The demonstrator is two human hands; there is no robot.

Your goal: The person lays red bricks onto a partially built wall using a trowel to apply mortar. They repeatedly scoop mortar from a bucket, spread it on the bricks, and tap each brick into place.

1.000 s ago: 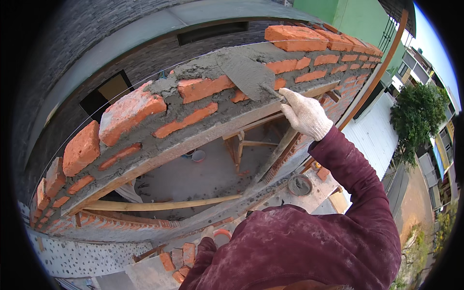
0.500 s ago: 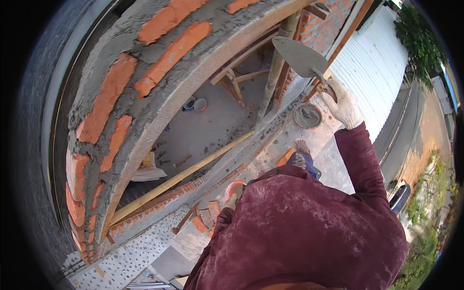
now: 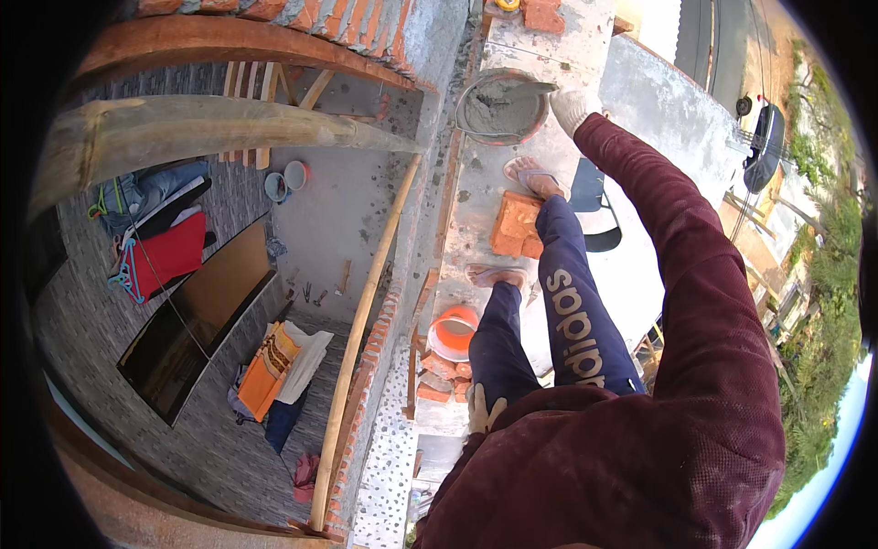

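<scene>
Right hand (image 3: 573, 108) nearer, closed round trowel (image 3: 530, 90), long axis running leftward over mortar (image 3: 492, 113) in bucket (image 3: 503, 141); left hand (image 3: 480, 409) well apart, grip unclear

1 mortar tub (image 3: 500, 139), 1 trowel (image 3: 529, 90) over it. 2 gloved hands: right hand (image 3: 573, 108) just beside tub, left hand (image 3: 479, 411) well bodyward. 2 feet (image 3: 530, 174), 1 orange bucket (image 3: 435, 337) bodyward of tub; 2 small buckets (image 3: 295, 176) left.
</scene>
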